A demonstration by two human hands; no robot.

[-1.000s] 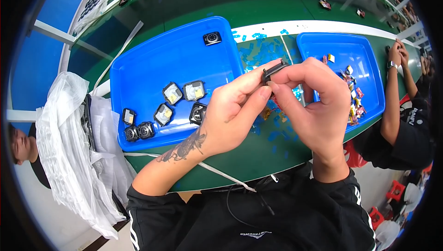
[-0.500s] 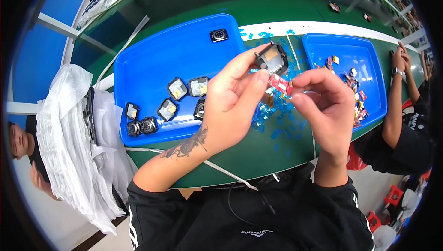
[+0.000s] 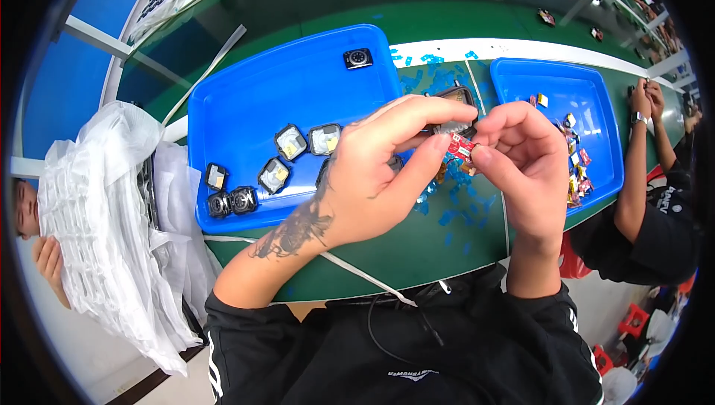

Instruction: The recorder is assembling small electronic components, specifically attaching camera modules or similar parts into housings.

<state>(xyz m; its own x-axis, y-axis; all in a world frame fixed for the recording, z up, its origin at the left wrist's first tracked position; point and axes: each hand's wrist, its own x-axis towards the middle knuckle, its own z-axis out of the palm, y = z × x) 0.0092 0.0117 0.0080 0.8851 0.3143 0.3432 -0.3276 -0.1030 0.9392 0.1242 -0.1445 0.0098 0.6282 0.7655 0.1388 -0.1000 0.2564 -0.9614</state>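
Observation:
My left hand (image 3: pixel 380 163) is curled around a small black plastic case (image 3: pixel 463 95), its index finger and thumb reaching across the front. Between the hands is a little red circuit board (image 3: pixel 463 147), close against the case. The fingertips of my right hand (image 3: pixel 529 170) pinch the board's right side, and my left thumb touches its left side. My fingers hide much of the case, so how the two parts join cannot be made out. Below my left hand, several similar black cases (image 3: pixel 290 141) lie in a large blue tray (image 3: pixel 246 107).
Another black case (image 3: pixel 358 58) lies at the tray's far corner. Blue film scraps (image 3: pixel 454 215) litter the green table (image 3: pixel 387 260). On the right, a smaller blue tray (image 3: pixel 547 70) holds loose circuit boards (image 3: pixel 577 174). White plastic wrapping (image 3: pixel 112 241) is at left; a co-worker's arms (image 3: pixel 640 152) are at right.
My left index finger has come forward over the case, which now sits farther right and lower. The red board has shifted slightly right and down. At left, another person's hand now grips the white wrapping.

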